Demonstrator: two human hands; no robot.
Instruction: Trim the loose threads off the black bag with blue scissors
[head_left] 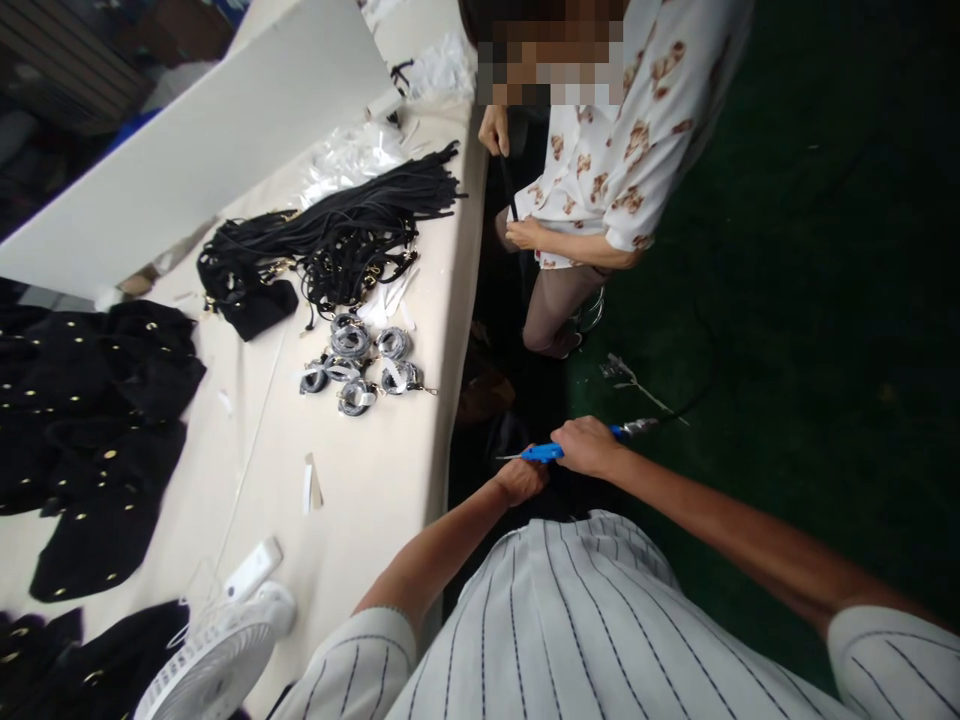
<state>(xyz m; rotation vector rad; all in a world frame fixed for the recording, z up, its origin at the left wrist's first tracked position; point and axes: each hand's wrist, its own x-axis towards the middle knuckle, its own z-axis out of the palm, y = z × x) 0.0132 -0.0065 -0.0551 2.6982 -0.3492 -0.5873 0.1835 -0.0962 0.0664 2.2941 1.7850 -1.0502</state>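
My right hand is closed around a blue air blow gun. Its thin metal nozzle points left, and a silvery coupling joins its other end to a dark hose. Just under the nozzle, my left hand has its fingers curled in; what they hold, if anything, is lost in the dark area below. On the table to the left lie several coiled straps in clear wrap with white tags. Behind them are a heap of black straps with gold clasps and a bundle of black cords.
The cream-covered table runs along my left, bearing black fabric pieces with gold studs, a white fan and a white panel. Ahead sits a co-worker holding a dark strip. Scraps lie on the green floor.
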